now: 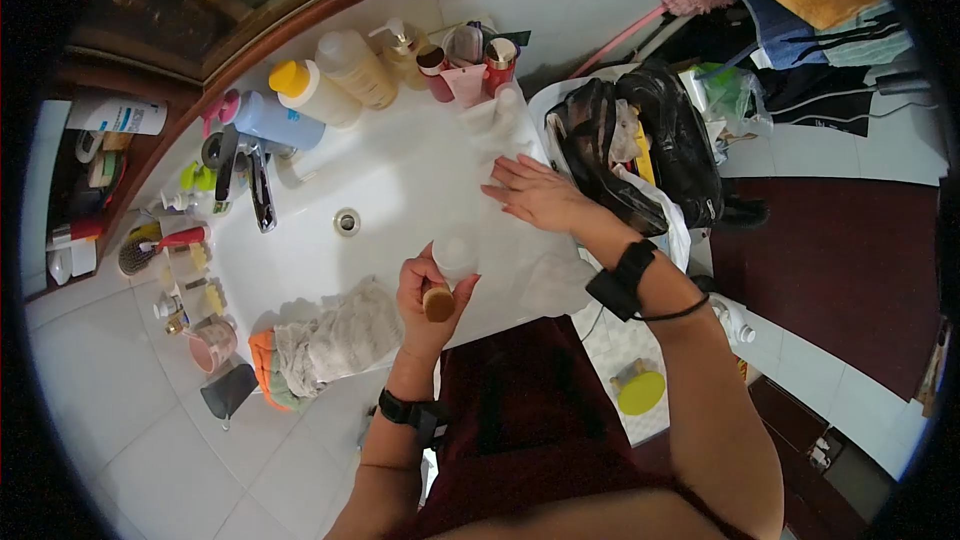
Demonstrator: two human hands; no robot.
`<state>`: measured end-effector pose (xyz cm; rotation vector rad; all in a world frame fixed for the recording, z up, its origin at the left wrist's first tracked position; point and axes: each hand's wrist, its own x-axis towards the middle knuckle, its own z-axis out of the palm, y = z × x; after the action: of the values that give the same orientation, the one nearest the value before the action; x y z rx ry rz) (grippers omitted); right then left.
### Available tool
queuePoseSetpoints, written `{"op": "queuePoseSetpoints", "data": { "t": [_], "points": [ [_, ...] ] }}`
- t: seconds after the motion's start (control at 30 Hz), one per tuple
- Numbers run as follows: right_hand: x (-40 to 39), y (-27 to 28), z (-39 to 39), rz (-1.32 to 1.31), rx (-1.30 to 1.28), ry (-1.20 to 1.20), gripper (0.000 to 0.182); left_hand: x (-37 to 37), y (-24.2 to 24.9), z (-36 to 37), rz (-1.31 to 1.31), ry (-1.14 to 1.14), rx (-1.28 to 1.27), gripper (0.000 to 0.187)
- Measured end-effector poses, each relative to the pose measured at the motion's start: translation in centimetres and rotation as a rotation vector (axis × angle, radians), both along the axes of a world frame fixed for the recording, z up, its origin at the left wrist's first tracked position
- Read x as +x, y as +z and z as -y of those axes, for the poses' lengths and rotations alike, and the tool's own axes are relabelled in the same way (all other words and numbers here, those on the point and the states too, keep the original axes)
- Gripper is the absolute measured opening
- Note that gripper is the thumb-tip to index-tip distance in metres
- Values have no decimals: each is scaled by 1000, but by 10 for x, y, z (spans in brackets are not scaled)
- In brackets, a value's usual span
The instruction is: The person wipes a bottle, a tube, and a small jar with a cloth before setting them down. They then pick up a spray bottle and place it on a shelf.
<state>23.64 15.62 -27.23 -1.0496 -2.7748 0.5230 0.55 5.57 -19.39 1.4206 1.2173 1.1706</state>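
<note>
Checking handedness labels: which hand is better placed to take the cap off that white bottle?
Right, probably. The left hand already grips the white bottle with its brown cap; the right hand lies flat and empty on the sink rim.

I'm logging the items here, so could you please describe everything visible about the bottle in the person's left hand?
The bottle is small, pale and frosted-looking, probably plastic or glass, with a round brown cap like wood or cork. It is tipped so the cap points toward the camera. The left hand holds it above the white sink's front edge, fingers wrapped around its body and cap. Nothing else touches it. No label is readable.
</note>
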Motion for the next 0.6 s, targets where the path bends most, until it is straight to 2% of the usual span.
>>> {"op": "queuePoseSetpoints", "data": {
  "t": [0.07, 0.17, 0.27, 0.3, 0.4, 0.53, 0.6],
  "points": [
    [6, 3, 18, 71, -20, 64, 41, -3, 0, 0, -7, 13, 1, 42],
    [29, 6, 50, 4, -184, 140, 41, -6, -3, 1, 48, 37, -45, 43],
    [37, -23, 31, -42, -152, -4, 41, 0, -6, -5, 18, 43, 45, 42],
    [31, -10, 15, -12, -52, -71, 40, 4, -5, -8, 1, 49, 37, 42],
    [21, -8, 3, -55, 4, -113, 44, 15, -4, -23, -51, 51, 10, 42],
    [41, -10, 50, -139, -185, -3, 45, 35, -31, -49, -37, 46, -82, 43],
    [51, 1, 68, -230, -260, -91, 42, 52, -34, -63, -10, 44, -79, 42]
  ]
}}
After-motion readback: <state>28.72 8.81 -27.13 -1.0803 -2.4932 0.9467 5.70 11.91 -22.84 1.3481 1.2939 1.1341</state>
